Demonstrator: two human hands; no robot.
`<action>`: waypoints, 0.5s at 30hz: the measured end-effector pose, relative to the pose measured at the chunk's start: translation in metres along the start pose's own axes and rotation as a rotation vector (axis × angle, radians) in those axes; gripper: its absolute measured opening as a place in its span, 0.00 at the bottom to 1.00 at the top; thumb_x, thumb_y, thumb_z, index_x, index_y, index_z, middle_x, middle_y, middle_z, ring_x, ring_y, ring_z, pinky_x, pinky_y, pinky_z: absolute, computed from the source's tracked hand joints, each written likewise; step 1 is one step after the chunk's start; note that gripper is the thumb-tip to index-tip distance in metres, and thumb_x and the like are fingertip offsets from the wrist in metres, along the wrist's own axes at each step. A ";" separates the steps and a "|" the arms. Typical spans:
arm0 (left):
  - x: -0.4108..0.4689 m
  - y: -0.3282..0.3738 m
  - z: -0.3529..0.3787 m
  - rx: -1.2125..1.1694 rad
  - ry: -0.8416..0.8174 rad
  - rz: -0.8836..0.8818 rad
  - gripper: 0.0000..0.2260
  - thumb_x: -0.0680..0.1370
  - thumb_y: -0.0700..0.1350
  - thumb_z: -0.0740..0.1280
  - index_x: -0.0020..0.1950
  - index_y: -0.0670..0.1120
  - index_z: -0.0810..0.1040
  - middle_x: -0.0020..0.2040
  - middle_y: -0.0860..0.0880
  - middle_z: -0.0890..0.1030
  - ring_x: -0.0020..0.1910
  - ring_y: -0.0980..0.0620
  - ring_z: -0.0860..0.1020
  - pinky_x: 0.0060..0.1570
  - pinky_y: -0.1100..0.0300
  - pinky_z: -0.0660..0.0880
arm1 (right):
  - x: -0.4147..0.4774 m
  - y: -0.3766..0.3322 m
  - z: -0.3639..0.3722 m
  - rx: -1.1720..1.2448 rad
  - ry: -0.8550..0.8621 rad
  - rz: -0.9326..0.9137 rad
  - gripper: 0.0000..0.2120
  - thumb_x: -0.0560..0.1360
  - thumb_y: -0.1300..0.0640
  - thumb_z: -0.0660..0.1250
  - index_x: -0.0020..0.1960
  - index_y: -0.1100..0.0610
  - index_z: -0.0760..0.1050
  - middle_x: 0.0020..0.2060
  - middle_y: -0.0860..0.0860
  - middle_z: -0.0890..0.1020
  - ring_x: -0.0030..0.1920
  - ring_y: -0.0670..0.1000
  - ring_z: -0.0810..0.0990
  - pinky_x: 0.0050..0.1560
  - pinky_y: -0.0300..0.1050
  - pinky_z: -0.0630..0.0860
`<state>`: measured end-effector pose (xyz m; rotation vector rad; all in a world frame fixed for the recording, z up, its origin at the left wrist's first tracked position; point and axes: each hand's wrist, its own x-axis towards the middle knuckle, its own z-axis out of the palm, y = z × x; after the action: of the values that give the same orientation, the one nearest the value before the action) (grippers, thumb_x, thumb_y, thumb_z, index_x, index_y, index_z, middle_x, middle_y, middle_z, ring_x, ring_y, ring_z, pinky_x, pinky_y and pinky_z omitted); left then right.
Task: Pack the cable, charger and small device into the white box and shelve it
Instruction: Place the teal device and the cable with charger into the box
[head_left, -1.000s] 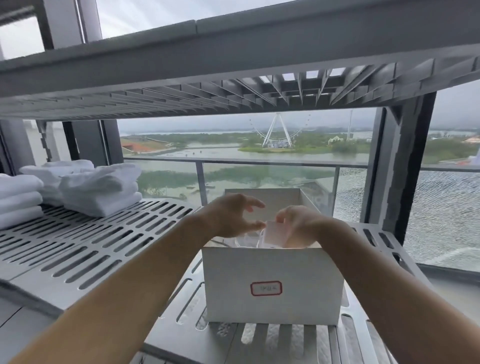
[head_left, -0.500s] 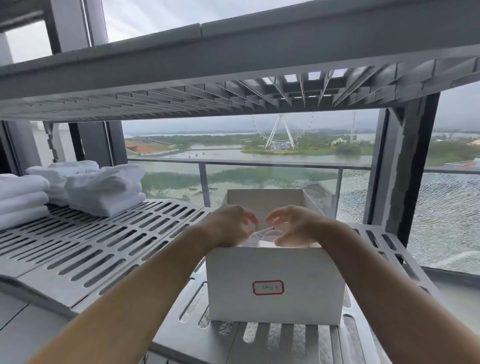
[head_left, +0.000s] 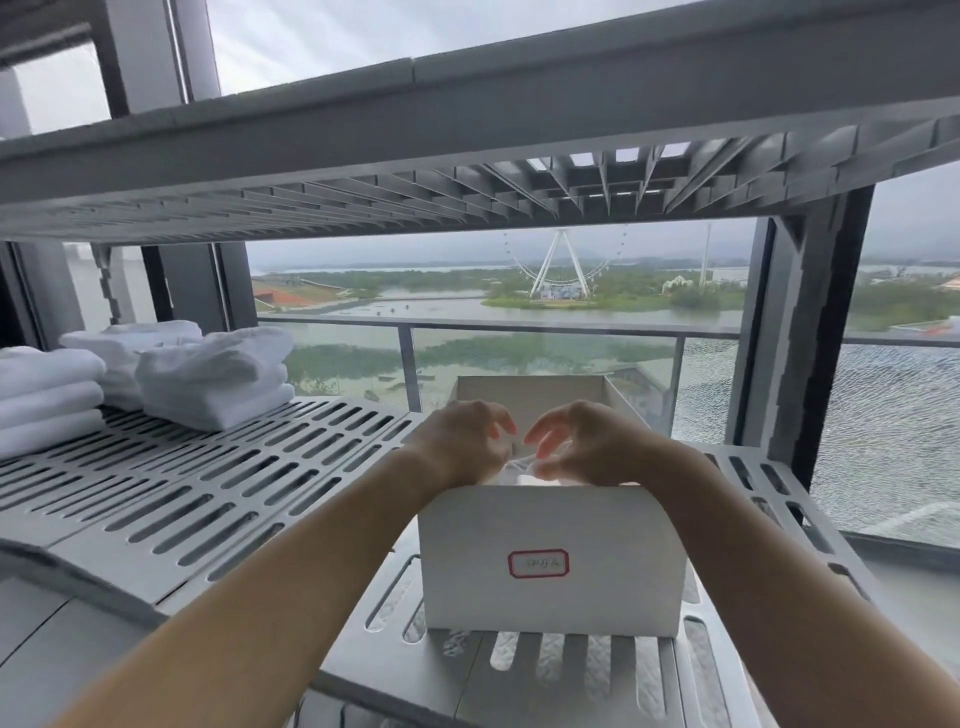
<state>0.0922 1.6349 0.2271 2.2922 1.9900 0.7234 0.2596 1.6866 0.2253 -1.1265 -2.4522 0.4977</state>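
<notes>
one box (head_left: 613, 525) under left hand (head_left: 462, 441), right hand (head_left: 587, 447)

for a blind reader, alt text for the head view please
A left hand and right hand reach with curled fingers into an open white box on a slotted grey shelf. Folded white towels sit at left; the window behind shows a Ferris wheel.

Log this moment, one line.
phase: packing | left hand, right hand: curled over open white box, grip unclear | box on slatted shelf
</notes>
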 end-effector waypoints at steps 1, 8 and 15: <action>0.000 0.001 0.000 0.003 -0.038 -0.006 0.11 0.76 0.46 0.64 0.57 0.52 0.77 0.55 0.50 0.80 0.48 0.54 0.75 0.52 0.63 0.69 | -0.002 -0.001 0.000 -0.007 0.007 -0.005 0.14 0.67 0.50 0.73 0.52 0.46 0.78 0.41 0.40 0.81 0.40 0.32 0.76 0.37 0.27 0.67; -0.015 0.003 -0.008 -0.096 0.083 0.075 0.08 0.76 0.42 0.65 0.53 0.48 0.81 0.50 0.48 0.83 0.45 0.53 0.79 0.48 0.64 0.71 | -0.025 -0.007 0.000 -0.040 0.219 -0.012 0.05 0.72 0.51 0.68 0.46 0.49 0.81 0.35 0.39 0.79 0.36 0.39 0.78 0.37 0.36 0.72; -0.038 0.005 0.006 -0.084 0.303 0.209 0.08 0.77 0.46 0.61 0.50 0.53 0.80 0.45 0.52 0.84 0.42 0.53 0.80 0.44 0.61 0.73 | -0.050 -0.016 0.019 -0.222 0.586 -0.060 0.14 0.75 0.46 0.58 0.44 0.50 0.80 0.39 0.50 0.84 0.38 0.52 0.81 0.38 0.41 0.73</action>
<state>0.0956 1.5999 0.2109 2.4899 1.7945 1.2123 0.2700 1.6347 0.2060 -1.0859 -2.0408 -0.1230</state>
